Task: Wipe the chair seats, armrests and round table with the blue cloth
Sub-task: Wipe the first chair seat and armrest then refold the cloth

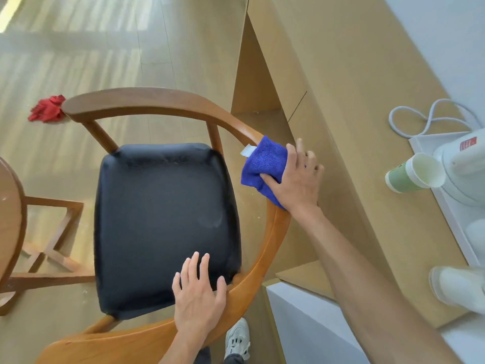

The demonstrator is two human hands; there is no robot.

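Observation:
A wooden chair with a black padded seat (165,222) fills the middle of the view, ringed by a curved wooden armrest (147,101). My right hand (296,179) presses the folded blue cloth (262,166) onto the right stretch of that armrest, thumb on top of the cloth. My left hand (199,295) rests flat with spread fingers on the near part of the rail, fingertips reaching over the seat's edge. The round wooden table (10,214) shows only as a rim at the left border.
A red cloth (48,109) lies on the floor beyond the chair. On the right, a wooden counter (354,122) carries a white tray with a green-sleeved paper cup (412,174), a white kettle (467,166) and a cord. My shoe (237,340) is below.

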